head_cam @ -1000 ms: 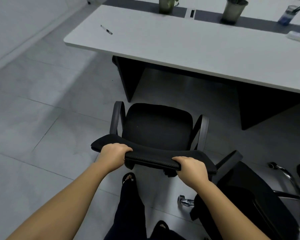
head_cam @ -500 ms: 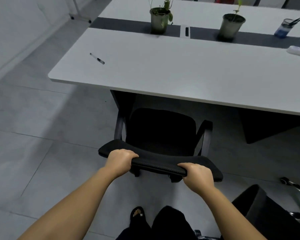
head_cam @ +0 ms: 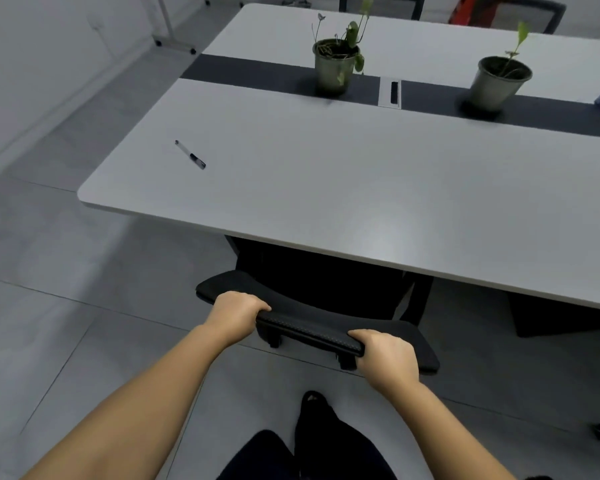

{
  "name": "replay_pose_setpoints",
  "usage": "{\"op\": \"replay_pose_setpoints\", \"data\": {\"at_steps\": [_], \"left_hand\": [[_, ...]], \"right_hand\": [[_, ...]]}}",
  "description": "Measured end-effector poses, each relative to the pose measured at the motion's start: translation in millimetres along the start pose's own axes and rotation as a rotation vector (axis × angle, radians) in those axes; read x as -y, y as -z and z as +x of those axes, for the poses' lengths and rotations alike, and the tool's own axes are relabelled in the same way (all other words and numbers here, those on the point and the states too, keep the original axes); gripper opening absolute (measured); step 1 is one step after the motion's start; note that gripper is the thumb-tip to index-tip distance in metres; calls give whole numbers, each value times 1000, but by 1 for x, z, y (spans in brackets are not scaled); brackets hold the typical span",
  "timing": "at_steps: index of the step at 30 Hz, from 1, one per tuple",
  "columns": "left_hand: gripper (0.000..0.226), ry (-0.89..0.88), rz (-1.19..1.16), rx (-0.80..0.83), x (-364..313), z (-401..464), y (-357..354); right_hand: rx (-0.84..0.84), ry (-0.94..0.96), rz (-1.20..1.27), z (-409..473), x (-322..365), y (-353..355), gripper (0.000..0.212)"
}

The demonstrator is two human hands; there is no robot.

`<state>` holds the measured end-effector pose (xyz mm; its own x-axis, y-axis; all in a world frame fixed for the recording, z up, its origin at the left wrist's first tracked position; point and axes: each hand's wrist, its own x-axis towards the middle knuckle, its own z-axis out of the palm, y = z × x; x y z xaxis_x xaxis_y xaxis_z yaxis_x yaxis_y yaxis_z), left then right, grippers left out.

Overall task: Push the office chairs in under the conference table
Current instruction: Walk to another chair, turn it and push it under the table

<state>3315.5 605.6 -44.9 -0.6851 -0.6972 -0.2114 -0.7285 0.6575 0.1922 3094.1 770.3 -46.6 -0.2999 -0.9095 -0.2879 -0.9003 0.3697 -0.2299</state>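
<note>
Gripping the office chair by its backrest top, your left hand and right hand have fingers curled around it. Its seat sits under the conference surface. Expect it to roll easily; keep both holds wide for steering.

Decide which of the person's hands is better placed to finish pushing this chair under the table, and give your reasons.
Neither alone. The left hand and right hand both grip the top of the chair back, one towards each end. Its seat is already under the table, so an even two-handed push seems best.
</note>
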Motion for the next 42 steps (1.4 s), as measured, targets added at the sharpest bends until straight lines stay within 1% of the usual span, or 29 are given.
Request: {"op": "replay_pose_setpoints", "data": {"at_steps": [3,8,13,17,19,26,30,32,34,36,39,42], "left_hand": [[44,14,12,-3,4,23,7],[43,42,5,13,9,53,13],[43,44,33,33,13,82,28],[37,24,38,66,13,87,30],[33,26,17,57,14,87,27],[38,1,29,84,10,82,29],[36,-65,23,193,11,79,33],[42,-109,31,289,13,77,40],[48,-149,38,341,12,72,51],[50,-174,-18,306,10,62,66],[46,-149,-204,126,10,35,86],[40,-96,-486,-62,22,-4,96]], "right_hand": [[15,-9,1,27,-3,9,47],[32,-10,-13,63,-9,22,39],[33,5,-14,94,-9,40,42],[36,2,-26,99,-11,45,40],[28,2,-25,99,-13,44,37],[65,-9,-15,91,-14,44,39],[169,-7,-20,87,-15,48,46],[247,-3,-11,85,-11,54,51],[285,-13,103,78,-2,63,60],[211,-24,343,62,13,73,63],[-11,-32,718,25,39,88,54],[-163,-52,921,-19,68,88,48]]}}
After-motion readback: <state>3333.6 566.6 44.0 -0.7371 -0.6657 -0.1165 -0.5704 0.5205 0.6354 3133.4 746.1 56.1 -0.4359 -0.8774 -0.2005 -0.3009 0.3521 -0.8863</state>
